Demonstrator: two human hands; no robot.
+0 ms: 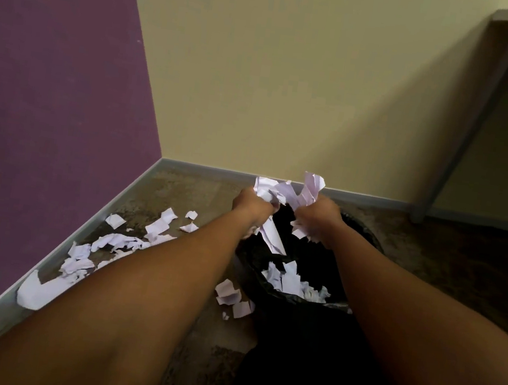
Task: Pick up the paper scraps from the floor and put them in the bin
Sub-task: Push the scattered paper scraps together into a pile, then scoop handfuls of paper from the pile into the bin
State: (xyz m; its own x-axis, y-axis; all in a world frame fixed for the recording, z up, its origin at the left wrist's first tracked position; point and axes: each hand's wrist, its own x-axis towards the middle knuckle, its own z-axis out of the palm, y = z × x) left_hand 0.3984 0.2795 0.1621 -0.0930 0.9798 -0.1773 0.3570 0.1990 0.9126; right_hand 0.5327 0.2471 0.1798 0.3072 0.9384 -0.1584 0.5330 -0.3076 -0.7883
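Observation:
Both my hands hold a crumpled bunch of white paper scraps point(291, 191) above the black-lined bin point(293, 301). My left hand point(252, 205) grips the bunch's left side; a long strip hangs from it into the bin. My right hand point(320, 219) grips the right side, with small pieces sticking out below. Several scraps point(291, 281) lie inside the bin. More torn scraps point(117, 242) are scattered on the brown carpet to the left, along the skirting, and a few point(232, 296) lie beside the bin's left rim.
The bin stands near a room corner where a purple wall point(50, 84) meets a cream wall point(292, 84). A grey table leg point(466, 136) slants down at the right, under a tabletop edge. Carpet point(462, 268) stretches right of the bin.

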